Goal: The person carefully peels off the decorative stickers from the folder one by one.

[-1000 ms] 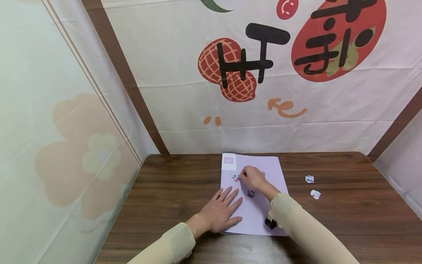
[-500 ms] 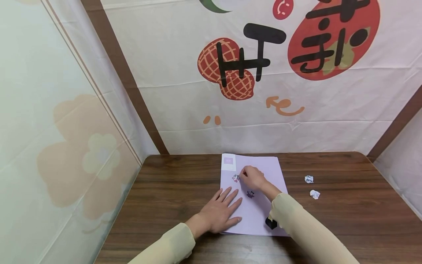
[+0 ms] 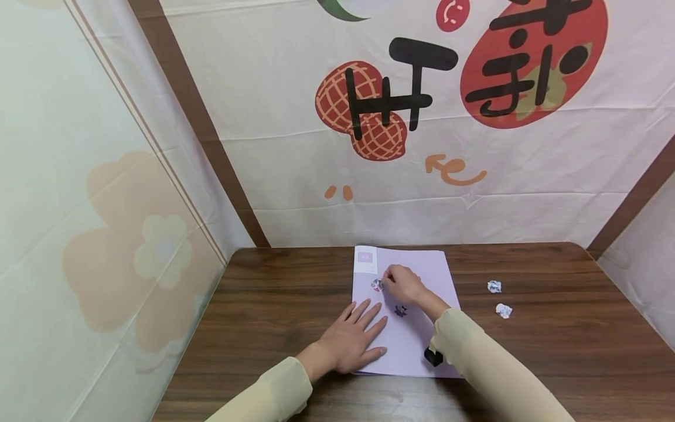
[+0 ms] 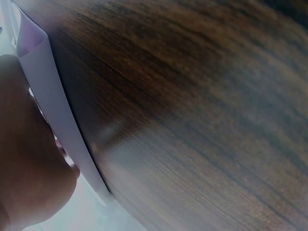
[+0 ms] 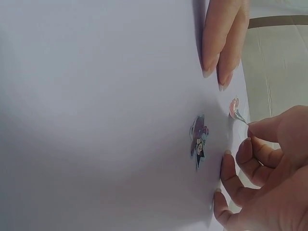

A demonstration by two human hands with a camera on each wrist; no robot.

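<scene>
A sheet of lilac paper [image 3: 422, 328] lies on the wooden table. My left hand [image 3: 354, 338] rests flat on its left side, fingers spread. Thumb and forefinger of my right hand [image 3: 405, 284] pinch the edge of a small colourful cartoon sticker [image 5: 235, 108] on the upper left of the sheet. In the right wrist view that pinched edge is drawn up off the paper, while the sticker's far part stays against it. A second sticker, a purple and black figure [image 5: 198, 139], lies flat nearer the middle. The left wrist view shows mostly tabletop, with the hand dark at the left.
Two crumpled white scraps [image 3: 503, 310] lie on the wooden table [image 3: 274, 305] right of the paper. A white label with a purple square [image 3: 366, 258] is at the sheet's top left corner. A small black box [image 3: 433, 356] is under the right sleeve. A printed cloth [image 3: 295, 146] hangs behind.
</scene>
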